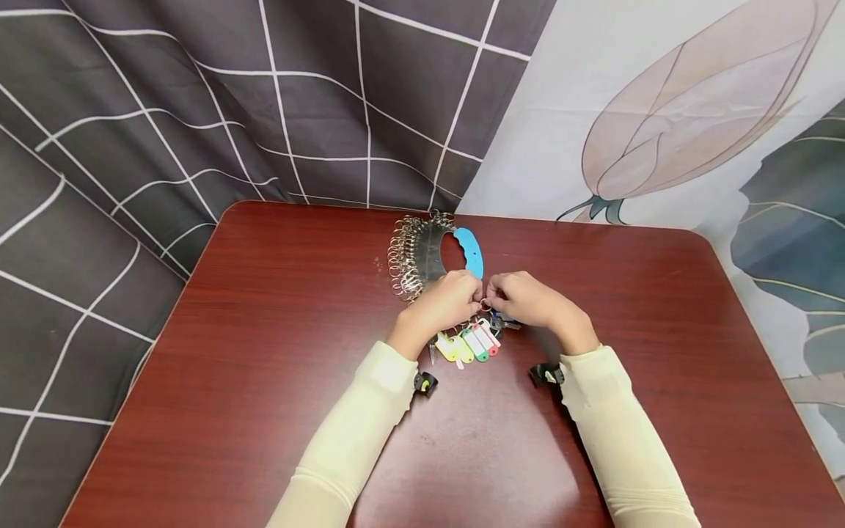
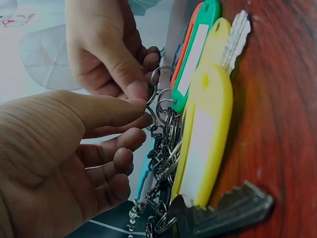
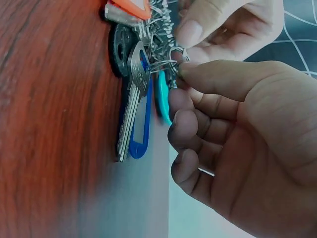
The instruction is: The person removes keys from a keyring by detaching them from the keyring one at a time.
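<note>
Grey plate point(image 1: 430, 253): lies on the reddish-brown table point(image 1: 264, 367) close to the far edge, around midway between the far left and far right corners; small metal rings crowd its outer curve.
Blue handle point(image 1: 472, 253): on the plate's right side, just beyond the hands.
Left hand point(image 1: 445, 302): pinches a metal ring point(image 2: 153, 116) between thumb and forefinger, over the near end of the plate; the other fingers are loosely bent.
Right hand point(image 1: 531, 299): grasps ring wire with thumb and forefinger, the fingertips just beside the left hand's; the wrist views do not settle whether both grip the same ring.
Tags: two yellow tags point(image 1: 455, 347), a green tag point(image 1: 474, 343) and a red tag point(image 1: 486, 337) fan out towards the table's near edge, below the hands; a blue tag point(image 3: 140, 124) hangs nearer the right hand.
Keys: a silver key point(image 3: 130, 114) overlaps the blue tag; a dark key point(image 2: 228, 213) sits beside the yellow tags.
Sleeves point(image 1: 356, 425): cream, each with a black device point(image 1: 425, 383) at the wrist.
Behind the far edge: a dark gridded curtain point(image 1: 317, 110) on the left, a pale printed cloth point(image 1: 548, 132) on the right.
</note>
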Demonstrator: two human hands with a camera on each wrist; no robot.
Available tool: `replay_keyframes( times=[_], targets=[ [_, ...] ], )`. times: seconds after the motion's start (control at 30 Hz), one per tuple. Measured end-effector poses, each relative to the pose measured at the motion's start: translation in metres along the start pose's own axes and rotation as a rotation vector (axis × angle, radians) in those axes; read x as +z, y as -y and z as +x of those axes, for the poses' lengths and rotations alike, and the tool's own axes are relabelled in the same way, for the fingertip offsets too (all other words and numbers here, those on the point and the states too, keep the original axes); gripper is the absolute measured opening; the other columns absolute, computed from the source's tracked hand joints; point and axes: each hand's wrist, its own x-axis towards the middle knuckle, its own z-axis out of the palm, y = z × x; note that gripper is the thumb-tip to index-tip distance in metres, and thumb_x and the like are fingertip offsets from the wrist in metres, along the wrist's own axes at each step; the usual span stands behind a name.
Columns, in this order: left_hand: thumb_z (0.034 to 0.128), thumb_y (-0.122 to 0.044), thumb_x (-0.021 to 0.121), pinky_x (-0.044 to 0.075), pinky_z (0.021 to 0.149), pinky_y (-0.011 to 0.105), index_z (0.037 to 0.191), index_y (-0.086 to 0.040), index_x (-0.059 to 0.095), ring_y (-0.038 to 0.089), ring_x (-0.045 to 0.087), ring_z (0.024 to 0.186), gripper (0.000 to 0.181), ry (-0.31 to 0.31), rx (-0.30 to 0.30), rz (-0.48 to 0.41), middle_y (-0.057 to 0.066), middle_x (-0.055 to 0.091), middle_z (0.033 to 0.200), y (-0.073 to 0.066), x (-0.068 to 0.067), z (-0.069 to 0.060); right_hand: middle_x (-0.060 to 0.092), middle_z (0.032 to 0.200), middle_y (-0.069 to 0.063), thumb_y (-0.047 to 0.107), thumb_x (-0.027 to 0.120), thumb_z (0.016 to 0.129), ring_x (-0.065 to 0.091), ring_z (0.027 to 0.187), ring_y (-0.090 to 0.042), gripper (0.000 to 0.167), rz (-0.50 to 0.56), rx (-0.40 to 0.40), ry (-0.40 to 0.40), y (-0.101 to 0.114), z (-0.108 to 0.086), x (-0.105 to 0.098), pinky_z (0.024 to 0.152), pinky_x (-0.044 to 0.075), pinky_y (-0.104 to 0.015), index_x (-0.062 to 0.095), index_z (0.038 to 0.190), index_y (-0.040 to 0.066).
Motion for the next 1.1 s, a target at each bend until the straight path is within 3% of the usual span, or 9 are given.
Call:
replay_keyframes(
  times=[0.47,0.7,0.93,1.1],
  targets=[
    [0.0963,-0.01,0.066,0.051,0.072,0.027,0.083,-0.014,0.067,0.013,0.062,0.079,0.014,-0.072,0.002,-0.017,-0.001,0.065,0.084,0.005,-0.0002,-0.0015,0.055,0.072,0.003,0.008,0.063,0.098,0.049,0.061,-0.011,0.011,0.043,-0.024,-0.056,0.0063,-0.0001,-0.0043,0.062,0.044,-0.028,0.06,0.089,0.011],
    [0.0994,-0.015,0.066,0.051,0.071,0.028,0.084,-0.014,0.067,0.014,0.062,0.077,0.015,-0.124,-0.035,-0.085,-0.002,0.066,0.081,0.0035,-0.0008,-0.0026,0.062,0.076,0.002,0.004,0.062,0.093,0.052,0.066,-0.012,0.008,0.04,-0.003,-0.118,0.008,0.0007,-0.0015,0.066,0.046,-0.029,0.067,0.093,0.01],
    [0.0977,-0.013,0.069,0.056,0.078,0.033,0.091,-0.01,0.071,0.018,0.069,0.087,0.008,-0.194,-0.079,-0.103,0.002,0.073,0.09,0.0026,0.0006,-0.0012,0.063,0.072,0.003,0.008,0.06,0.096,0.049,0.059,-0.01,0.013,0.003,0.007,-0.19,0.0077,0.0028,0.0029,0.061,0.044,-0.028,0.074,0.096,0.009],
    [0.0951,-0.013,0.073,0.056,0.076,0.031,0.092,-0.008,0.07,0.018,0.069,0.084,0.006,-0.234,-0.101,-0.176,0.003,0.074,0.087,0.0037,0.0007,-0.0005,0.065,0.073,0.001,0.01,0.062,0.098,0.049,0.058,-0.011,0.015,0.012,-0.005,-0.263,0.0092,0.0034,0.0037,0.06,0.043,-0.028,0.077,0.1,0.007]
  ],
)
